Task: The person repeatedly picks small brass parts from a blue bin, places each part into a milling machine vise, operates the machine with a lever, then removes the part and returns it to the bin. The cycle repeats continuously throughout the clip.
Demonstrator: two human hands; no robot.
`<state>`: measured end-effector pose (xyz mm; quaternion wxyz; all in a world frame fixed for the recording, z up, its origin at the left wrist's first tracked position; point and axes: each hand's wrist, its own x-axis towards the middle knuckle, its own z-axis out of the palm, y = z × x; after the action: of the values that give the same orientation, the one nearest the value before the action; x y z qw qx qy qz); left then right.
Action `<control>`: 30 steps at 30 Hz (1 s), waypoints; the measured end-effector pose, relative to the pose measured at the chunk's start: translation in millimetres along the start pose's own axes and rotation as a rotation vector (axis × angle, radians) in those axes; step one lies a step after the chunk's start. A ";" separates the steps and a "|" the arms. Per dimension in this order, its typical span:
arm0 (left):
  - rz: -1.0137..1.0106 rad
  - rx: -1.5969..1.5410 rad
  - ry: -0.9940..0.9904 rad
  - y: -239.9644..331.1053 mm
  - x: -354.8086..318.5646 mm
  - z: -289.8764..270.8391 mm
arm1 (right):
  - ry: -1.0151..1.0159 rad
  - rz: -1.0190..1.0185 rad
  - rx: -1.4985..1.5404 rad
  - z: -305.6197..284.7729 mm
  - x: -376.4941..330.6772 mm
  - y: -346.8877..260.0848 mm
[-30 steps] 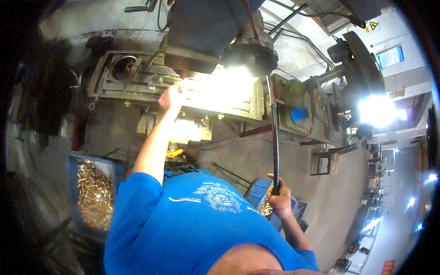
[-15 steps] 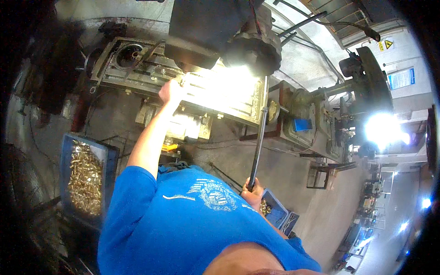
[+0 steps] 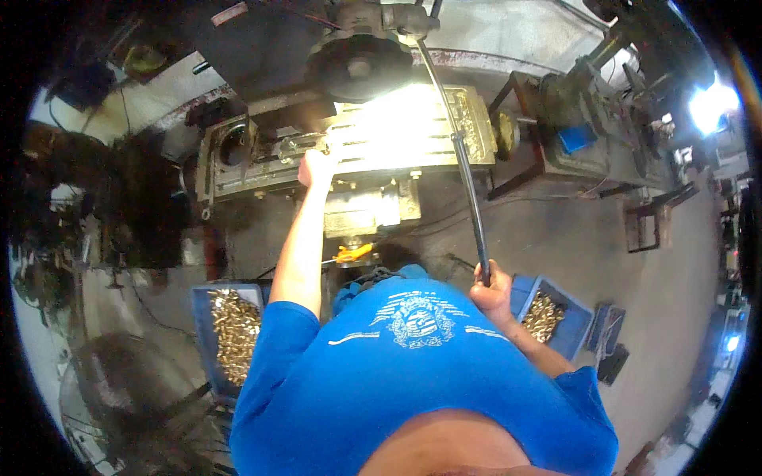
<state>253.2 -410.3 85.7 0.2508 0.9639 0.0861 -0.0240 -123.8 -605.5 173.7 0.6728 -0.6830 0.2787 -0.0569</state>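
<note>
My left hand (image 3: 317, 168) reaches up to the front of the long slotted machine table (image 3: 270, 168). Its fingers are closed by a small metal fixture below the dark machine head; whatever they pinch is too small and glare-washed to name. On the other side, my right hand (image 3: 494, 292) is wrapped round the lower end of a long black lever (image 3: 471, 208). That lever slants up past the table's right part to the machine head (image 3: 359, 67). Strong light whitens the middle of the table.
Brass fittings (image 3: 236, 339) fill a blue crate (image 3: 203, 329) at my left. More brass fittings (image 3: 543, 317) lie in a blue crate (image 3: 578, 332) at my right. An orange-yellow object (image 3: 354, 254) sits below the table. Another machine (image 3: 575, 99) and a metal stand (image 3: 647, 230) are farther right.
The view has turned, so the table and crates appear level and the right crate shows more fully. The lever now leans the other way in the picture. Both hands keep their places.
</note>
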 end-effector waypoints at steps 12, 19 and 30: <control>-0.031 -0.021 -0.039 3.1 -1.4 3.5 | 0.034 -0.109 -0.159 1.1 9.0 12.1; 0.020 -0.012 0.057 0.3 -2.4 7.3 | 0.034 -0.125 -0.123 2.8 16.9 21.8; 0.008 -0.014 0.061 6.7 -8.6 0.4 | 0.062 -0.090 -0.100 7.7 23.5 20.6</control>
<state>245.9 -417.6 89.4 0.2548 0.9628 0.0898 0.0070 -106.8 -608.2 146.5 0.6257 -0.7254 0.2709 -0.0942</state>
